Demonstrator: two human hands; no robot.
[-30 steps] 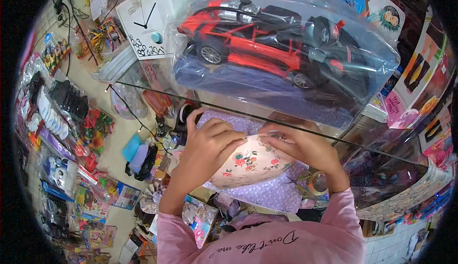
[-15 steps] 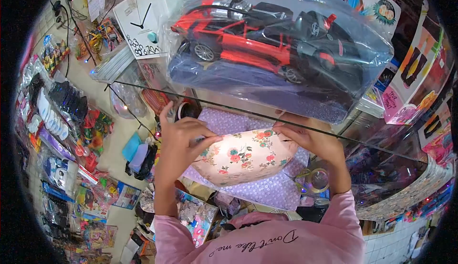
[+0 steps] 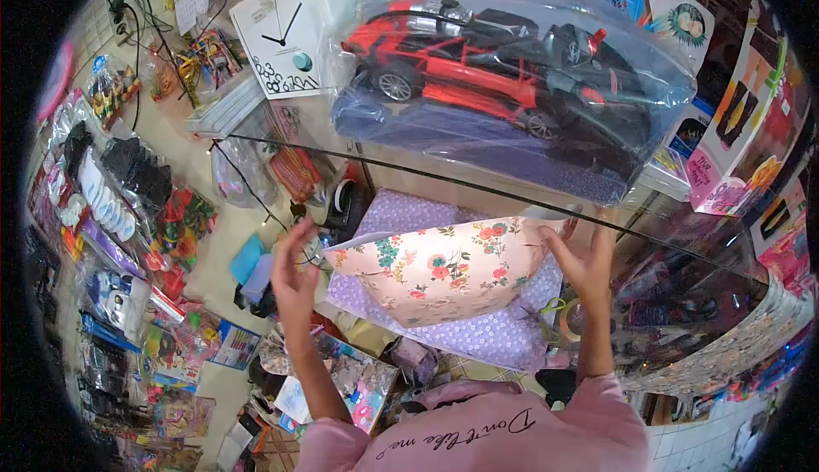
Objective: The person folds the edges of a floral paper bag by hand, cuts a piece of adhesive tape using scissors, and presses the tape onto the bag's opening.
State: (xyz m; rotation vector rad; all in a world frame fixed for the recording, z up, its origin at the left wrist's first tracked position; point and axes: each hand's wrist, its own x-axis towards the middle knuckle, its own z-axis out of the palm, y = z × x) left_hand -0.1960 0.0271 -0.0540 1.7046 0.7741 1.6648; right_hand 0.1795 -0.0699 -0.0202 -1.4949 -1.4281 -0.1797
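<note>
A pale pink floral paper sheet [image 3: 439, 271] is held up and curved in front of me, over a purple flower-patterned sheet [image 3: 503, 348] lying beneath it. At its upper right edge, my right hand [image 3: 583, 259] grips the floral paper, thumb on the near face and the other fingers partly hidden behind. My left hand [image 3: 294, 276] is off the paper, just left of its raised left corner, with the fingers apart and nothing in them. What, if anything, lies under the floral paper is hidden.
A glass edge [image 3: 478, 189] runs beyond the paper, with a plastic-wrapped red and black toy car [image 3: 478, 79] above it. A tape roll [image 3: 570, 320] lies right of the purple sheet. A white clock box [image 3: 294, 32] stands at the back left; packaged goods [image 3: 111, 199] crowd the left.
My left hand has let go of the floral paper and moved left and down. The paper's left side has spread outward and up; my right hand still holds its right edge. The view has shifted slightly.
</note>
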